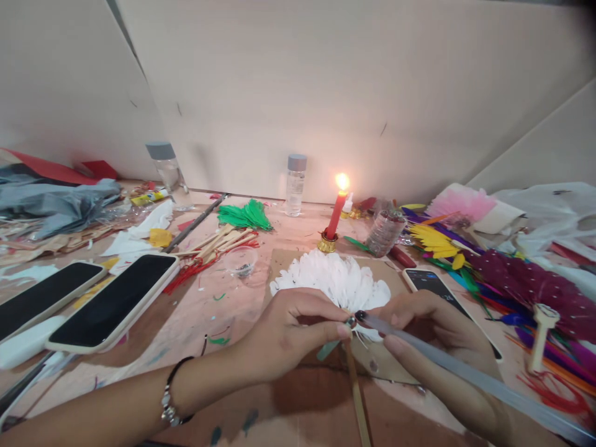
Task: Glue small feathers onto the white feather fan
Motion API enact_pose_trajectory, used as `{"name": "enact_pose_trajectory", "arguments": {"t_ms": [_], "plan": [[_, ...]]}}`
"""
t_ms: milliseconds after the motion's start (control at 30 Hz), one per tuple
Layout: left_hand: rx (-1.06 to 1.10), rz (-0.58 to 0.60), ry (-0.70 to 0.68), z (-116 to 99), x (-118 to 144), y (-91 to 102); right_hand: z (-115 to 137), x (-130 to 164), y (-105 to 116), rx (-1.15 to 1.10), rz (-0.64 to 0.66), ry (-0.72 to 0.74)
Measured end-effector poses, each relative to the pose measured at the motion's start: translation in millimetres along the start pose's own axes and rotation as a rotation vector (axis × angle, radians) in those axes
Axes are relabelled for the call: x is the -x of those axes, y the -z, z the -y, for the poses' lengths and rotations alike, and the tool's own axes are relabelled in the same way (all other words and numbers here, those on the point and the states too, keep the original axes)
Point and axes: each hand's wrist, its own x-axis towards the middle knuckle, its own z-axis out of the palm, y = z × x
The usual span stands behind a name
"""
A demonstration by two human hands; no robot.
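1. The left hand (291, 326) pinched the bottom of a white feather fan (334, 280), right where the feathers met a thin wooden stick (357, 397). The fan lay on a piece of brown cardboard (279, 261) in the middle of the messy table (223, 310).

2. The right hand (428, 329) gripped a long clear glue stick (465, 372). Its dark tip touched the spot that the left fingers (342, 329) were pinching.

3. If the tip was hot, it could have burned those fingers, because they were so close to it.

4. A red candle (336, 214) was burning just behind the fan. Feathers catch fire fast, so if the fan slid back or got lifted, the flame could have reached it.

5. Green feathers (246, 216) and a heap of colored feathers (512, 279) lay near the candle too. A bump could have knocked it into them.

6. If the left hand let go too soon, the feathers could have slipped off the stick.

7. Glue could have dripped on the phone (433, 285) lying just beside the right hand. Two more phones (112, 301) lay well apart on the left, so they looked safer.

8. A clear bottle (295, 185) stood near the candle and could have tipped if an arm swung.
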Motion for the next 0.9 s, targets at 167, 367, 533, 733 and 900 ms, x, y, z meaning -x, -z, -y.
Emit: {"name": "enact_pose_trajectory", "arguments": {"t_ms": [167, 367, 533, 733, 900], "plan": [[0.010, -0.025, 0.001, 1.1, -0.1, 0.8, 2.1, 1.5, -2.8, -0.084, 0.044, -0.043], [-0.029, -0.040, 0.036, 1.8, 0.9, 1.2, 9.7, -1.9, -3.9, -0.032, 0.069, 0.016], [-0.106, -0.022, 0.001, 3.4, 1.5, 0.0, 10.8, -7.9, -1.9, 0.022, -0.080, 0.095], [-0.494, -0.044, -0.104, 14.1, -13.3, 23.5, 0.9, -8.1, -0.4, -0.089, -0.078, 0.049], [-0.823, -0.101, -0.208, 32.5, -27.2, 51.9, -4.8, 0.3, 0.5, -0.024, 0.286, -0.033]]}}
